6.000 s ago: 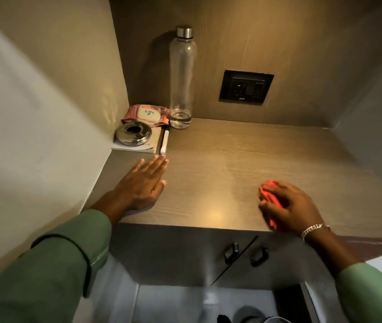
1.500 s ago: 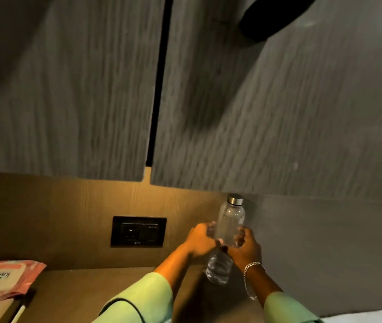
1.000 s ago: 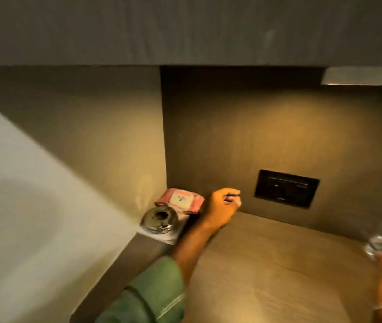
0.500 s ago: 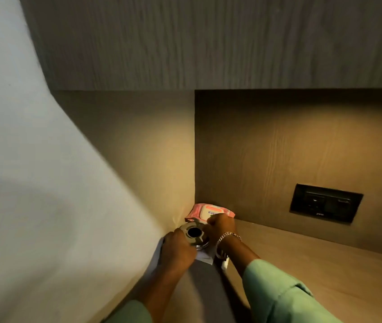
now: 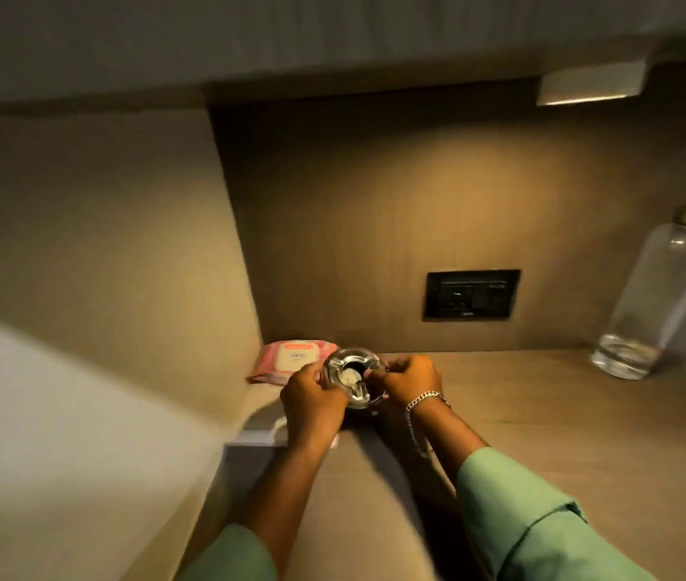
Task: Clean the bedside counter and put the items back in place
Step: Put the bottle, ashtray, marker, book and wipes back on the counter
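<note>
Counter [image 5: 542,434] items are half moved: just left of frame centre, the left hand [image 5: 312,402] and right hand [image 5: 410,379] clasp the tilted metal dish [image 5: 351,381] above it, best levelled before setting down clear of the pink wipes pack [image 5: 291,362].

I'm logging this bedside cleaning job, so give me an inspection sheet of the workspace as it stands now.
Surface: wooden counter, mostly bare.
Job's things: round metal dish lifted and tilted; pink wipes pack in the back left corner; clear bottle standing at the right; white paper at the left edge.
Clutter: nothing seen.
Grip: left hand and right hand both hold the dish.
Cables: nothing seen; black wall socket unused.
Surroundings: lit lamp under the upper cabinet.
</note>
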`<act>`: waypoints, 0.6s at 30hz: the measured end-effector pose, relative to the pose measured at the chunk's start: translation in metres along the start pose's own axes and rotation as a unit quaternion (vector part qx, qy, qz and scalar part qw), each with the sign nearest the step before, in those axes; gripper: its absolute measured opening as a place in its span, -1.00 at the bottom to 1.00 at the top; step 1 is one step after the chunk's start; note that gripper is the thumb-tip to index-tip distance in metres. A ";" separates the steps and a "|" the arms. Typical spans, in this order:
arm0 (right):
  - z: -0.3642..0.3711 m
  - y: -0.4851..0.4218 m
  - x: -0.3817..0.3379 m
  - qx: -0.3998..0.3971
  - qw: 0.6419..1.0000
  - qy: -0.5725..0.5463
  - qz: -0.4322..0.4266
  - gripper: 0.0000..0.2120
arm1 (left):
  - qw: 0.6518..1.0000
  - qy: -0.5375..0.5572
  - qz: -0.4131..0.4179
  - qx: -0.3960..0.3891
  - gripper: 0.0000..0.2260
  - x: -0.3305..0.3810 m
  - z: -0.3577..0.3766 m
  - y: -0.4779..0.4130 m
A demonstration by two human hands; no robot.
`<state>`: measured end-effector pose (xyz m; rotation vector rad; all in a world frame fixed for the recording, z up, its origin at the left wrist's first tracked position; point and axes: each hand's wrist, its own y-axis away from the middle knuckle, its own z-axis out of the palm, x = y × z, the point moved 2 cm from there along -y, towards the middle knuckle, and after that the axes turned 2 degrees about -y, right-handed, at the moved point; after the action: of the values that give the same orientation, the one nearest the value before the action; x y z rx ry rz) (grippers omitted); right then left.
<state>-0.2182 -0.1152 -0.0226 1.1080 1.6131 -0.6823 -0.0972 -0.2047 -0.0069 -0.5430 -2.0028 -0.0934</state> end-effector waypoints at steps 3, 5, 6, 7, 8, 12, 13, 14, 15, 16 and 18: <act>-0.069 -0.008 0.024 0.054 0.997 -0.042 0.047 -0.91 | 0.994 0.083 -0.018 -0.069 -0.73 0.029 0.058 0.007; -0.116 -0.014 0.042 0.096 0.991 -0.061 0.070 -0.92 | 0.983 0.124 -0.045 -0.130 -0.78 0.048 0.101 0.014; -0.138 -0.016 0.050 0.115 0.988 -0.065 0.081 -0.89 | 0.976 0.139 -0.061 -0.157 -0.81 0.057 0.122 0.019; -0.156 -0.018 0.058 0.131 0.985 -0.069 0.093 -0.86 | 0.969 0.151 -0.077 -0.178 -0.82 0.065 0.140 0.023; -0.175 -0.020 0.065 0.148 0.980 -0.078 0.107 -0.83 | 0.963 0.160 -0.090 -0.196 -0.82 0.073 0.158 0.029; -0.219 -0.031 0.085 0.173 0.965 -0.135 0.147 -0.82 | 0.952 0.152 -0.130 -0.230 -0.76 0.093 0.216 0.041; -0.226 -0.037 0.088 0.171 0.965 -0.133 0.147 -0.85 | 0.951 0.154 -0.138 -0.231 -0.76 0.096 0.227 0.043; -0.233 -0.042 0.089 0.170 0.966 -0.128 0.144 -0.87 | 0.949 0.156 -0.146 -0.232 -0.76 0.097 0.237 0.044; -0.237 -0.048 0.090 0.170 0.968 -0.120 0.141 -0.86 | 0.948 0.157 -0.149 -0.232 -0.77 0.098 0.245 0.045; -0.241 -0.053 0.091 0.167 0.969 -0.112 0.141 -0.83 | 0.949 0.156 -0.146 -0.233 -0.79 0.098 0.252 0.045; -0.243 -0.060 0.094 0.163 0.972 -0.097 0.139 -0.79 | 0.950 0.149 -0.140 -0.235 -0.82 0.096 0.259 0.044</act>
<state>-0.3803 0.0970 -0.0384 1.4257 1.1768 -0.8571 -0.3291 -0.0572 -0.0566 -0.5010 -1.7455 -0.7984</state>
